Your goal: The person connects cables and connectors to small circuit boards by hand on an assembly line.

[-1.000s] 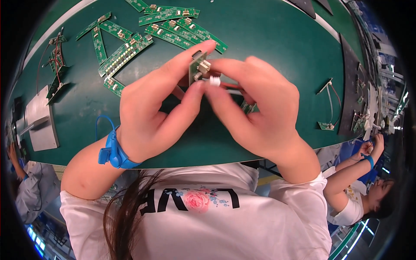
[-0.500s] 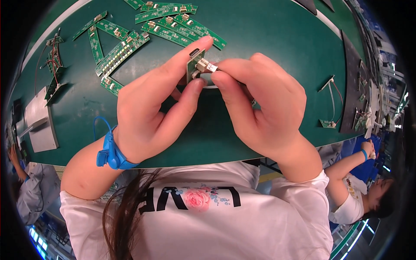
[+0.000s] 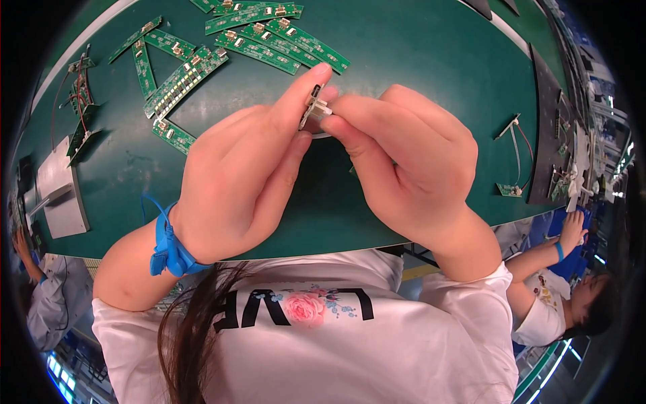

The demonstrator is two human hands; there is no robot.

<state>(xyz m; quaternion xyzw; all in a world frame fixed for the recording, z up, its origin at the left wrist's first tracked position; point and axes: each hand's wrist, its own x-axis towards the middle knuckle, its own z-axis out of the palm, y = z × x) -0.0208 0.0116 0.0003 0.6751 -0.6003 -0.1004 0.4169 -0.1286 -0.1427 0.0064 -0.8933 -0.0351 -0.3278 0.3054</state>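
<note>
Above the green table, my left hand (image 3: pixel 232 165) pinches a small circuit board (image 3: pixel 306 121) between thumb and fingers, its thin edge showing. My right hand (image 3: pixel 414 151) has thumb and forefinger closed on a small white connector plug (image 3: pixel 328 112), which meets the pale socket on the board's right face. Whether the plug is fully seated I cannot tell. Any cable behind it is mostly covered by my right fingers. A blue wrist strap (image 3: pixel 176 249) with a cord goes round my left wrist.
Several long green circuit boards (image 3: pixel 262 50) overlap at the back, with more at the back left (image 3: pixel 185 81). Wired boards (image 3: pixel 82 135) and a metal plate (image 3: pixel 62 195) lie left. Right are a wired board (image 3: pixel 509 190) and a dark panel (image 3: pixel 548 135). A co-worker's arm (image 3: pixel 538 259) reaches in at the right.
My left hand has turned the board, so it shows more edge-on. The right-hand fingers and plug have come closer against its socket. The co-worker's hand at right has moved slightly.
</note>
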